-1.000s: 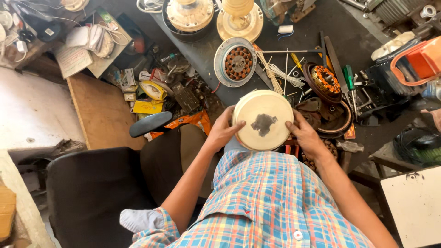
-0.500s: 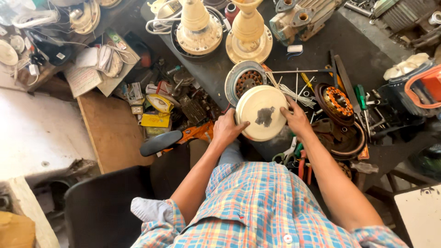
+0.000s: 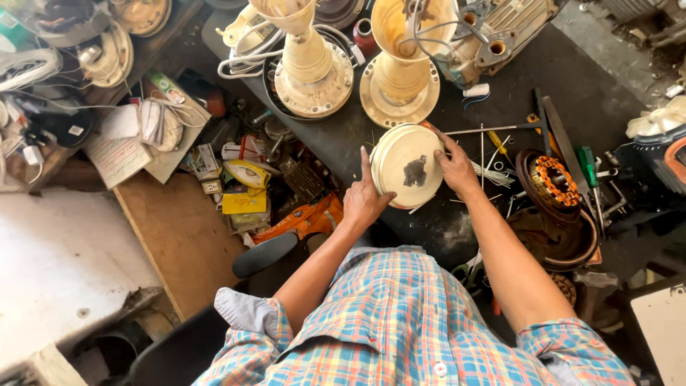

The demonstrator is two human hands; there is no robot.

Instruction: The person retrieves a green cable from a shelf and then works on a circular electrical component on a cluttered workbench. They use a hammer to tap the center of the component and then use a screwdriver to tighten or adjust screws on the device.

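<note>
Head view looks straight down on a round cream fan cover (image 3: 407,166), its flat face turned up toward the camera; being a disc, it has no long axis. It sits on the dark workbench (image 3: 572,64), just in front of the two cream fan bases (image 3: 400,86). Whatever lies under it is hidden. A dark worn patch marks its centre, and ridges ring its rim. Left hand (image 3: 364,200) and right hand (image 3: 456,166) clasp opposite edges, fingers curled around the rim.
</note>
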